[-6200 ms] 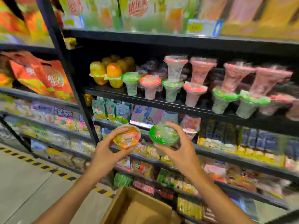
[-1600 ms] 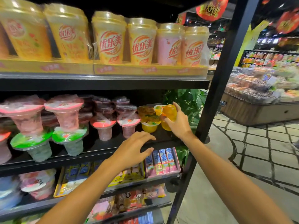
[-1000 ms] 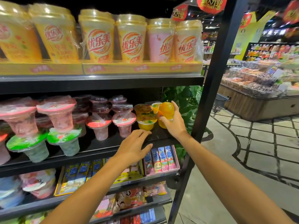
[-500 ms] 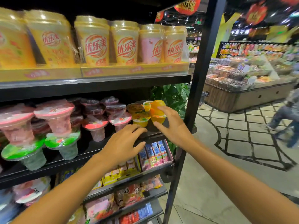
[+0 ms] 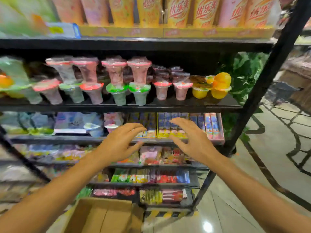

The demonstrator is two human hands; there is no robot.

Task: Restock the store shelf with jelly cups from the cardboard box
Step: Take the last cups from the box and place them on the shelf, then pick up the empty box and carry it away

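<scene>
At the right end of the black metal shelf (image 5: 117, 106) we see stacked yellow-orange plastic jelly cups (image 5: 218, 88), with pink- and green-lidded clear plastic cups (image 5: 139, 91) in rows to their left. On the shelf above stand tall paper drink cups (image 5: 178, 12). The open brown cardboard box (image 5: 104, 216) lies below, before the shelving, under our two hands.

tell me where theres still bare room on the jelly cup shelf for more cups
Bare shelf shows right of the stacked yellow jelly cups, up to the black upright. A narrow front strip also runs before the cups. Left of the yellow ones, the pink and green cups stand crowded. Both hands are empty.
</scene>
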